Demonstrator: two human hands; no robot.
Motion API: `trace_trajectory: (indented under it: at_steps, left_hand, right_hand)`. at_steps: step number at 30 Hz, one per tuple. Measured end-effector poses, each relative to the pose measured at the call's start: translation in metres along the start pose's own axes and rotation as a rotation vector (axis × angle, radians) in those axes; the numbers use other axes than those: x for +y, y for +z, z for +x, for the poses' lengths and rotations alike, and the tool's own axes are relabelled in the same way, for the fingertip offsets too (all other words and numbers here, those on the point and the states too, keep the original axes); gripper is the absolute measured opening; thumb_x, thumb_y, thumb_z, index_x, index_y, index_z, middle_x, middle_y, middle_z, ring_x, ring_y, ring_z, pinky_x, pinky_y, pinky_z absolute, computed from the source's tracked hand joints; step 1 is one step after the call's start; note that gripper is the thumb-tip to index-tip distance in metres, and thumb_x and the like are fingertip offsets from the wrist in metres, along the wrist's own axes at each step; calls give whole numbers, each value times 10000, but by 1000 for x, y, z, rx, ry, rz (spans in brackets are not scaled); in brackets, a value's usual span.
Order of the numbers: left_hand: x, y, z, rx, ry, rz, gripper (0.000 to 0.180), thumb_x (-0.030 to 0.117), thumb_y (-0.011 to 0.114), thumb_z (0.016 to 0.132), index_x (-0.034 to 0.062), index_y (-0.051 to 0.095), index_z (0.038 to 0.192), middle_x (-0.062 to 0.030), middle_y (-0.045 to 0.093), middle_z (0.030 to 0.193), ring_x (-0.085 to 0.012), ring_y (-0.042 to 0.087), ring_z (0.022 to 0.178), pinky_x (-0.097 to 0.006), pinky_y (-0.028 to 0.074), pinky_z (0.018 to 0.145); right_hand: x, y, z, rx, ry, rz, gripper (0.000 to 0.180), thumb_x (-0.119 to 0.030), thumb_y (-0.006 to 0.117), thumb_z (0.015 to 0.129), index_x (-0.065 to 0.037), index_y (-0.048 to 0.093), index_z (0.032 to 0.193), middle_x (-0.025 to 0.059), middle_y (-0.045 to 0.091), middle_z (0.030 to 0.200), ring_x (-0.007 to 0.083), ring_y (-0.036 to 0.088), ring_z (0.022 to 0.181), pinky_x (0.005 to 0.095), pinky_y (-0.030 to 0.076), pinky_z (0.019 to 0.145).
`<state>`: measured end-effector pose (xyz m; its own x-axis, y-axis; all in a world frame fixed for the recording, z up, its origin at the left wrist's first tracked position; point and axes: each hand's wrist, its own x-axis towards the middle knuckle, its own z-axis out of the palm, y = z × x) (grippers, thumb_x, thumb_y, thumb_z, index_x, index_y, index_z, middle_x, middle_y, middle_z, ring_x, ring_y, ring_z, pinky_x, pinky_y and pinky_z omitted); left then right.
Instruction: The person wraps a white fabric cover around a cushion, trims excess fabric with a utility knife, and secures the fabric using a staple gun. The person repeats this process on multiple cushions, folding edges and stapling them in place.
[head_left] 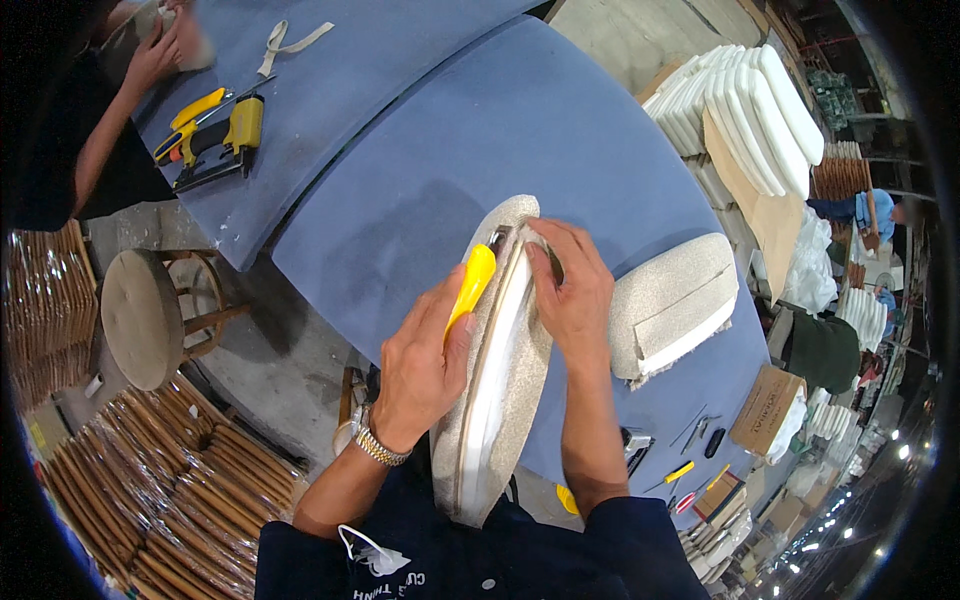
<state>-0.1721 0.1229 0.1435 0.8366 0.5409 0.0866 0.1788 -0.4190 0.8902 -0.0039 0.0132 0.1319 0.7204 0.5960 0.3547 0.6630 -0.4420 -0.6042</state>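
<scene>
The fabric-covered pad lies between the two hands, turned on its side with its white inner strip facing up. Its long axis runs from the person's torso away over the counter, leaning slightly right at the far end. The left hand is wrapped around a yellow-handled tool along the pad's left side; the right hand pinches the fabric edge near the far end (the nearer of the two to that tip). The tool's metal end seems to meet the edge there, though fingers and shadow obscure the contact.
</scene>
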Motion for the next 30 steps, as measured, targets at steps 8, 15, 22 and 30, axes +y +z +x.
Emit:
trace_trajectory:
  at_steps: [8, 15, 22, 30]
  left_hand:
    - [-6, 6, -2, 66, -6, -61, 417, 46, 583, 1024, -58, 544, 1426, -193, 682, 1147, -137, 645, 630, -287, 539, 578]
    - [-11, 11, 0, 96, 8, -91, 409, 68, 584, 1028, -67, 547, 1413, -197, 683, 1120, -152, 648, 626, -297, 538, 581]
    - [-23, 11, -3, 99, -79, -125, 416, 84, 573, 1043, -58, 543, 1432, -149, 661, 1058, -126, 652, 645, -274, 533, 584]
    - [18, 24, 34, 87, 188, -264, 457, 46, 532, 1036, -27, 510, 1486, -176, 637, 1315, -225, 679, 1021, -322, 562, 828]
  right_hand:
    - [3, -8, 16, -192, -132, -240, 146, -77, 732, 918, -119, 724, 1058, 43, 709, 1023, 219, 692, 706, 350, 548, 614]
    - [13, 10, 9, -71, -58, -108, 94, -51, 697, 934, -34, 637, 1005, 112, 672, 918, 255, 656, 729, 360, 535, 683]
    - [9, 39, -6, 108, 418, 255, 97, -94, 663, 968, 2, 654, 981, 110, 678, 881, 188, 627, 741, 331, 505, 700]
    - [-15, -2, -15, 301, 247, 258, 183, -194, 669, 1002, -17, 711, 1025, 163, 663, 1225, 265, 645, 1141, 360, 492, 1002]
